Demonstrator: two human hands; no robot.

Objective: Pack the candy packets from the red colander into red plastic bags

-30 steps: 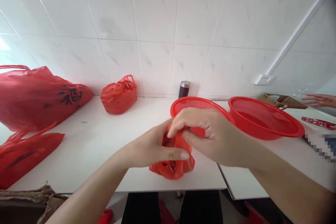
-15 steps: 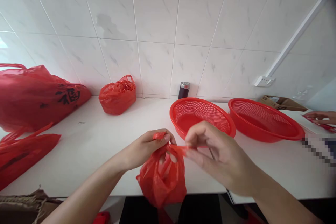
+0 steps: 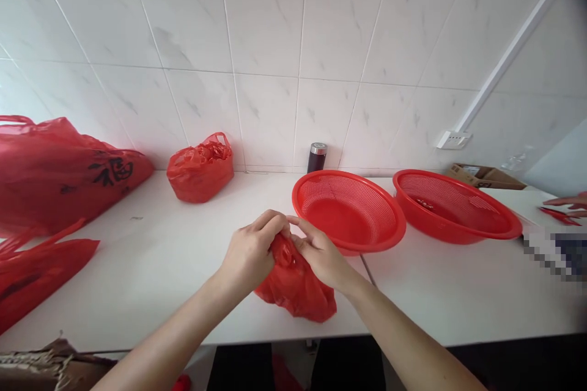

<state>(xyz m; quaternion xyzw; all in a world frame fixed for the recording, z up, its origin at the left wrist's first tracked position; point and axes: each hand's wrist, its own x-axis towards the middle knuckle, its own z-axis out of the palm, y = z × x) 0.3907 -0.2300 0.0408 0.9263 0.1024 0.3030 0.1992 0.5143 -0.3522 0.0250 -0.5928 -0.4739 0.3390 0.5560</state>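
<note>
A small red plastic bag point(image 3: 298, 290) lies on the white table point(image 3: 174, 269) near its front edge. My left hand point(image 3: 252, 250) and my right hand point(image 3: 321, 253) meet at the bag's top, both pinching its gathered neck. Just behind my right hand stands a red mesh basket point(image 3: 348, 211), and a second red mesh basket point(image 3: 456, 204) stands to its right.
Two big red bags point(image 3: 59, 171) lie at the left, a smaller knotted red bag point(image 3: 199, 168) by the wall. A dark flask point(image 3: 316, 157) stands against the tiles. A cardboard box point(image 3: 486, 176) sits far right, where another person's hand point(image 3: 568, 204) touches a red strip.
My hands had pulled apart with the bag lifted off the table edge; now they are together again on its neck and the bag rests on the table.
</note>
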